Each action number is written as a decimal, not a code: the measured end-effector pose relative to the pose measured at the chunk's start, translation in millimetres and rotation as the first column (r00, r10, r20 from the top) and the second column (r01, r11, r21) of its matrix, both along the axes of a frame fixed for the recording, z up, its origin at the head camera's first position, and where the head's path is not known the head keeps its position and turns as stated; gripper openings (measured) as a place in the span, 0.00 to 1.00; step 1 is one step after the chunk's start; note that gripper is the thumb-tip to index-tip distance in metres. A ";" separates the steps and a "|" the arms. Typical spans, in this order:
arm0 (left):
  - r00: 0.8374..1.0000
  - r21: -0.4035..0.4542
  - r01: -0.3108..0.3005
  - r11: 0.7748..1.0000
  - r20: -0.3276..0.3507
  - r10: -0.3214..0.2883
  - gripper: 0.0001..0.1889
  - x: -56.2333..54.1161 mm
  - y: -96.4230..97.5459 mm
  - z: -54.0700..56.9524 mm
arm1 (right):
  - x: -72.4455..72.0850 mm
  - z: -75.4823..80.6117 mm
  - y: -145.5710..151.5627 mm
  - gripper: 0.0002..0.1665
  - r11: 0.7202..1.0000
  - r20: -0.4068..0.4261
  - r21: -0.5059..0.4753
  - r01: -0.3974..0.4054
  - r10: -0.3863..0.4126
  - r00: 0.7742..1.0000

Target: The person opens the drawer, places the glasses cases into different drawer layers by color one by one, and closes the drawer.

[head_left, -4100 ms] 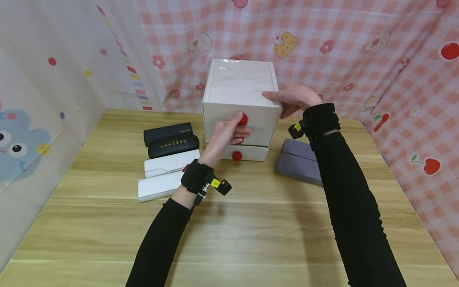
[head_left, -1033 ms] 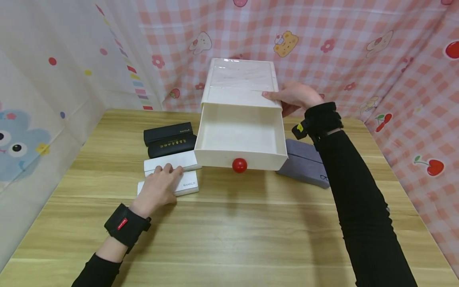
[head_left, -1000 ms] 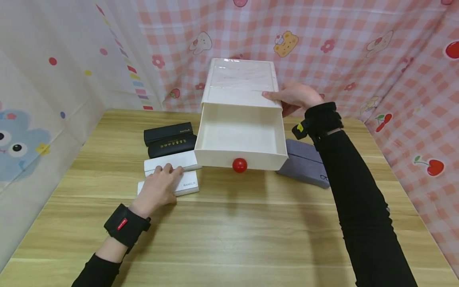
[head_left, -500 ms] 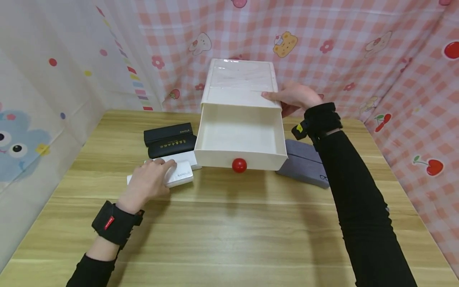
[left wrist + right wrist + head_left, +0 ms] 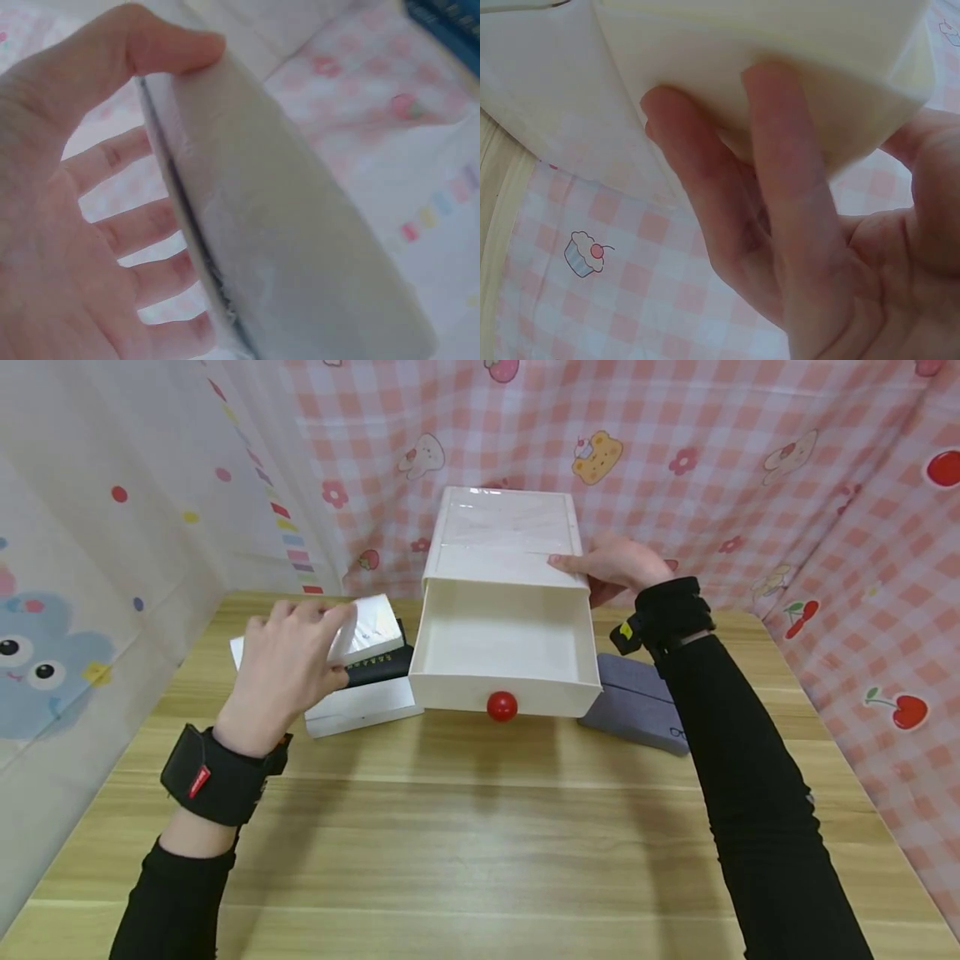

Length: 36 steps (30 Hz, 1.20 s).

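My left hand point(image 5: 285, 664) grips a white glasses case point(image 5: 372, 628) above the other cases at the left. In the left wrist view the thumb presses one face of the white glasses case point(image 5: 285, 225), and the fingers lie behind it. My right hand point(image 5: 615, 564) holds the upper right edge of the white drawer cabinet point(image 5: 502, 539). Its thumb lies on top, and in the right wrist view the fingertips point(image 5: 769, 82) press the cabinet's side wall. The top drawer point(image 5: 502, 639), with a red round knob point(image 5: 502, 706), is pulled out and bare inside.
A second white glasses case point(image 5: 363, 706) lies on the wooden table point(image 5: 480, 860), with a black case point(image 5: 378, 667) behind it, partly covered by the held one. Right of the cabinet sits a grey glasses case point(image 5: 637, 702). A checked curtain point(image 5: 735, 468) hangs behind.
The top drawer was pulled out earlier. Since then my left hand has picked up the front white glasses case, raising it up and back. My right hand stays on the cabinet.
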<state>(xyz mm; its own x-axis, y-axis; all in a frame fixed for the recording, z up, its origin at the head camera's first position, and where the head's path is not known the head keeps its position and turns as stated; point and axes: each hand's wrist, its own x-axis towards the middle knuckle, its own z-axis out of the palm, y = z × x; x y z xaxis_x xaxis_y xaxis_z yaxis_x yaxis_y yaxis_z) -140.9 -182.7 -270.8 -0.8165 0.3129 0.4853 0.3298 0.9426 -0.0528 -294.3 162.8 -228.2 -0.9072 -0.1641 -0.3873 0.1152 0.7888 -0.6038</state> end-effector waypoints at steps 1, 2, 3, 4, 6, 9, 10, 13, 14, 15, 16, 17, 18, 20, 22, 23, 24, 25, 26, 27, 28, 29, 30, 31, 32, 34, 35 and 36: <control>1.000 0.000 0.006 1.000 -0.030 -0.006 0.29 -1.2 3.8 5.8 | 0.1 0.0 0.2 0.44 1.000 0.000 0.003 0.003 -0.003 1.000; 0.999 0.007 0.012 1.000 -0.053 -0.011 0.30 -2.3 8.1 11.5 | 0.1 -0.1 0.2 0.44 1.000 0.001 0.002 0.000 0.000 1.000; 0.997 0.016 0.017 1.000 -0.074 -0.016 0.30 -3.5 12.8 17.0 | 0.1 -0.1 0.2 0.43 1.000 0.000 0.001 -0.002 0.002 1.000; 0.996 0.025 0.022 0.999 -0.091 -0.020 0.31 -4.4 17.8 22.4 | 0.1 -0.2 -0.1 0.43 1.000 -0.001 0.000 -0.004 0.004 1.000; 0.993 0.045 0.037 0.998 -0.112 -0.032 0.31 -6.6 28.6 31.9 | 0.5 -0.2 -1.0 0.42 1.000 -0.007 0.003 -0.006 0.006 1.000; 0.988 0.054 0.074 0.996 -0.142 -0.066 0.31 -10.9 45.9 43.1 | 1.4 0.0 -2.2 0.41 1.000 -0.014 0.008 -0.009 0.009 1.000; 0.985 0.046 0.091 0.995 -0.152 -0.083 0.30 -12.5 51.4 46.1 | 1.6 0.0 -2.6 0.41 1.000 -0.015 0.008 -0.009 0.009 1.000; 0.976 0.016 0.151 0.988 -0.158 -0.147 0.30 -18.2 66.6 54.1 | 2.5 0.3 -3.0 0.41 1.000 -0.019 0.004 -0.006 0.007 1.000; 0.975 0.006 0.170 0.985 -0.149 -0.168 0.30 -20.1 71.2 56.3 | 2.9 0.3 -2.9 0.41 1.000 -0.020 0.002 -0.004 0.004 1.000; 0.972 -0.002 0.190 0.982 -0.138 -0.189 0.30 -22.2 75.7 58.1 | 3.2 0.4 -2.7 0.41 1.000 -0.022 0.000 -0.002 0.002 1.000; 0.970 -0.007 0.211 0.977 -0.126 -0.210 0.30 -24.4 80.0 59.4 | 3.6 0.5 -2.4 0.42 1.000 -0.023 -0.001 0.000 0.000 1.000; 0.967 -0.012 0.229 0.973 -0.110 -0.229 0.31 -26.6 84.2 60.1 | 3.9 0.5 -2.0 0.42 1.000 -0.024 -0.004 0.001 -0.001 1.000; 0.964 -0.014 0.247 0.969 -0.094 -0.247 0.31 -28.6 88.3 60.5 | 4.3 0.6 -1.6 0.42 1.000 -0.023 -0.005 -0.001 0.001 1.000; 0.956 -0.020 0.285 0.958 -0.067 -0.285 0.31 -33.1 96.2 59.4 | 5.0 0.8 -0.2 0.41 1.000 -0.024 -0.005 -0.012 0.012 1.000; 0.946 -0.028 0.321 0.947 -0.033 -0.322 0.32 -37.5 103.4 56.7 | 5.2 0.9 0.7 0.39 1.000 -0.023 -0.008 -0.028 0.028 0.999; 0.942 -0.038 0.336 0.941 -0.011 -0.336 0.32 -39.5 106.8 55.2 | 5.1 1.1 1.0 0.38 0.999 -0.022 -0.007 -0.034 0.034 0.999; 0.938 -0.050 0.347 0.936 0.016 -0.347 0.32 -41.4 110.1 53.6 | 5.1 1.2 1.2 0.37 0.999 -0.021 -0.006 -0.039 0.039 0.999; 0.934 -0.067 0.357 0.932 0.046 -0.355 0.33 -43.5 113.2 51.8 | 4.8 1.3 1.3 0.37 0.999 -0.020 -0.011 -0.044 0.044 0.999; 0.929 -0.084 0.367 0.927 0.080 -0.361 0.33 -45.4 116.2 50.0 | 4.4 1.3 1.2 0.37 0.999 -0.017 -0.016 -0.046 0.045 0.999; 0.926 -0.106 0.372 0.922 0.111 -0.361 0.34 -47.2 118.9 48.4 | 3.9 1.2 1.2 0.38 0.999 -0.016 -0.021 -0.048 0.047 0.999; 0.923 -0.131 0.378 0.917 0.137 -0.361 0.33 -48.8 121.3 46.9 | 3.7 1.3 1.1 0.38 0.999 -0.014 -0.027 -0.047 0.047 0.999; 0.919 -0.152 0.384 0.911 0.160 -0.361 0.33 -50.6 123.4 45.4 | 3.3 1.4 1.0 0.39 0.998 -0.009 -0.034 -0.046 0.046 0.999; 0.915 -0.167 0.391 0.905 0.178 -0.363 0.33 -52.1 124.8 43.9 | 2.9 1.4 0.8 0.40 0.998 -0.007 -0.036 -0.049 0.049 0.999; 0.910 -0.178 0.400 0.899 0.193 -0.367 0.32 -53.6 126.0 42.6 | 2.6 1.5 0.6 0.40 0.998 -0.005 -0.034 -0.051 0.051 0.999; 0.905 -0.190 0.410 0.892 0.206 -0.372 0.31 -54.9 126.8 41.5 | 2.3 1.7 0.6 0.40 0.998 -0.004 -0.027 -0.052 0.052 0.999; 0.896 -0.210 0.427 0.880 0.228 -0.381 0.30 -57.5 127.6 39.1 | 2.0 2.2 0.4 0.39 0.998 -0.002 -0.012 -0.054 0.054 0.999; 0.891 -0.215 0.435 0.874 0.243 -0.384 0.30 -58.6 127.8 38.1 | 1.6 2.3 0.3 0.39 0.998 -0.002 -0.001 -0.056 0.056 0.998; 0.885 -0.218 0.443 0.870 0.260 -0.386 0.30 -59.3 127.8 37.3 | 1.3 2.5 0.2 0.39 0.998 -0.001 0.009 -0.058 0.058 0.998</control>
